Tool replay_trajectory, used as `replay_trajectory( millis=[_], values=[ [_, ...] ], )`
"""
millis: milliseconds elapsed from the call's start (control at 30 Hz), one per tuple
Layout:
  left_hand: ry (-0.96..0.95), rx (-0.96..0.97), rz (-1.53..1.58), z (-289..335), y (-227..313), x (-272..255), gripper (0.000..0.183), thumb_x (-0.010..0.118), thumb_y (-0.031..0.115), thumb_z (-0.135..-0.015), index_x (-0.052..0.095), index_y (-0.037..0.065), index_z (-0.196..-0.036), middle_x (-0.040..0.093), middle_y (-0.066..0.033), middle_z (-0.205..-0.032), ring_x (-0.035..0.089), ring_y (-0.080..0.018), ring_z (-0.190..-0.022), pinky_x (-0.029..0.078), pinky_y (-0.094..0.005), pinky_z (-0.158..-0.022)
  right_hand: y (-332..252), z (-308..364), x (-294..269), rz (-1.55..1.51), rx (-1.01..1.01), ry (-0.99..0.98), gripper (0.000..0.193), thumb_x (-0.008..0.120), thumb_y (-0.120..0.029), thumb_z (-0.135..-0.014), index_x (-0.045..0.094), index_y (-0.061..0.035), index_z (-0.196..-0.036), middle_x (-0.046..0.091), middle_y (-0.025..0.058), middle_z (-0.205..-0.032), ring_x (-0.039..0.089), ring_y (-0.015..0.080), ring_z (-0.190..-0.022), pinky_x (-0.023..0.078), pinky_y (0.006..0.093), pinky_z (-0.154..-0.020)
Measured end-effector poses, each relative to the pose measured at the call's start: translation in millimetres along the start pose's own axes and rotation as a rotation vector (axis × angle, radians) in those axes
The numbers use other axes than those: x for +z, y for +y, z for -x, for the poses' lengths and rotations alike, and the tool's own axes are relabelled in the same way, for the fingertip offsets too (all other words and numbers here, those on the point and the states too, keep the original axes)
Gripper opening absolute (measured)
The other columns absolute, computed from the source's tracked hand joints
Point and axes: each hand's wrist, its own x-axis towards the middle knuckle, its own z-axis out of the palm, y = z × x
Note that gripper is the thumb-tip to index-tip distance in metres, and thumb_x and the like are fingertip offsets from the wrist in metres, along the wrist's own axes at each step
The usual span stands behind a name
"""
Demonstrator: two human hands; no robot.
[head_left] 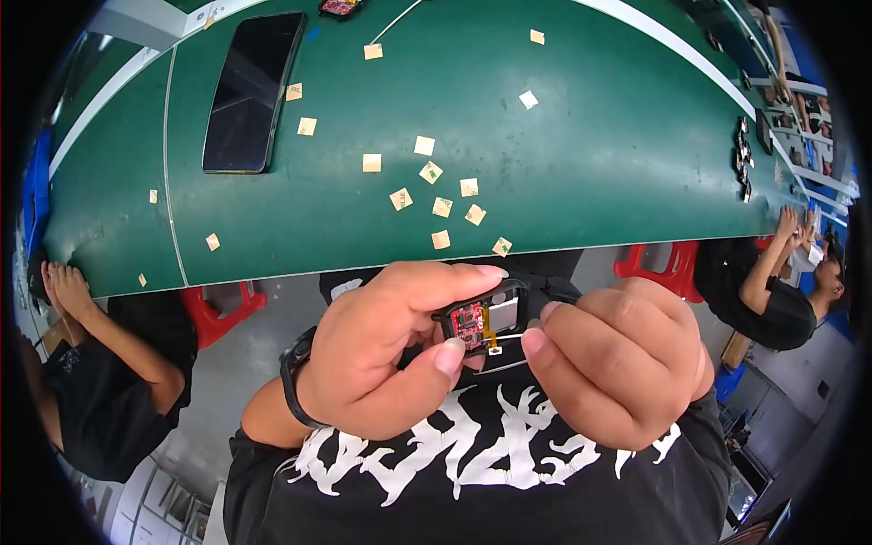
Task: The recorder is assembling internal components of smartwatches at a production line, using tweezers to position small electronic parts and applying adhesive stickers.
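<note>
My left hand [377, 359] is closed around the rim of a small open black device case [518, 295], tilted up just past the table's near edge. Inside the case are a red circuit board [467, 325] and a silver rectangular part [503, 313]. An orange ribbon cable [489, 331] runs between them, with a small pale connector end at the lower side. Fingertips of my right hand [627, 363] pinch a thin pale metal rod [509, 337], whose tip reaches to the ribbon's lower end. Its full shape is hidden by the fingers.
Several small beige square stickers [424, 145] lie scattered on the green table [599, 163]. A black phone [254, 91] lies at the left. At the far edge are another red-board device [341, 7] and a thin stick [396, 23]. Other people sit at both sides near red stools [668, 268].
</note>
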Motion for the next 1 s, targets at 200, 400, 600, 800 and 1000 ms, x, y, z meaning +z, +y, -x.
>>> replay_trajectory(
  millis=[200, 400, 600, 800, 1000],
  values=[
    [0.011, 0.072, -0.015, 0, -4, 1, 0.044, 0.055, 0.002, -0.097, 0.049, -0.01, -0.14, 0.059, -0.0163, -0.125, 0.066, -0.011, -0.083, 0.055, -0.0255, -0.069, 3, 2, 2, -0.051, -0.014, 0.041, 0.025, 0.073, -0.001, -0.066, 0.068, 0.0078, -0.089, 0.066, 0.0155, -0.084, 0.06, 0.0196, -0.062, 0.04, 0.0284, -0.044],
    [-0.001, 0.006, -0.086, 4, -2, -3, 0.045, 0.057, 0.002, -0.095, 0.051, -0.008, -0.139, 0.063, -0.0146, -0.118, 0.066, -0.0123, -0.082, 0.054, -0.0259, -0.072, 4, 2, 5, -0.114, 0.0, 0.065, 0.026, 0.074, -0.001, -0.066, 0.068, 0.008, -0.089, 0.066, 0.0148, -0.083, 0.06, 0.0197, -0.062, 0.04, 0.0279, -0.043],
    [-0.002, 0.089, -0.057, 6, -5, -2, 0.047, 0.058, 0.001, -0.093, 0.052, -0.007, -0.139, 0.065, -0.0147, -0.118, 0.064, -0.0129, -0.08, 0.053, -0.0257, -0.072, 5, 2, 6, -0.145, 0.023, 0.11, 0.021, 0.073, -0.003, -0.065, 0.069, 0.005, -0.084, 0.063, 0.0121, -0.083, 0.056, 0.0177, -0.064, 0.041, 0.027, -0.048],
    [0.02, 0.049, -0.108, 6, -4, -3, 0.048, 0.058, 0.0, -0.091, 0.053, -0.007, -0.139, 0.066, -0.0142, -0.118, 0.064, -0.0126, -0.078, 0.053, -0.0262, -0.072, 5, 2, 5, -0.134, 0.006, 0.063, 0.026, 0.074, -0.002, -0.066, 0.068, 0.0077, -0.09, 0.067, 0.0148, -0.085, 0.06, 0.0197, -0.064, 0.04, 0.0275, -0.044],
    [0.058, 0.068, -0.126, 4, -12, -1, 0.044, 0.056, -0.001, -0.094, 0.053, -0.006, -0.138, 0.063, -0.0138, -0.123, 0.061, -0.0093, -0.076, 0.05, -0.0229, -0.064, 4, 2, 3, -0.05, -0.023, 0.005, 0.026, 0.072, -0.002, -0.066, 0.068, 0.0074, -0.09, 0.067, 0.0145, -0.085, 0.06, 0.0195, -0.064, 0.04, 0.0282, -0.045]
  ],
)
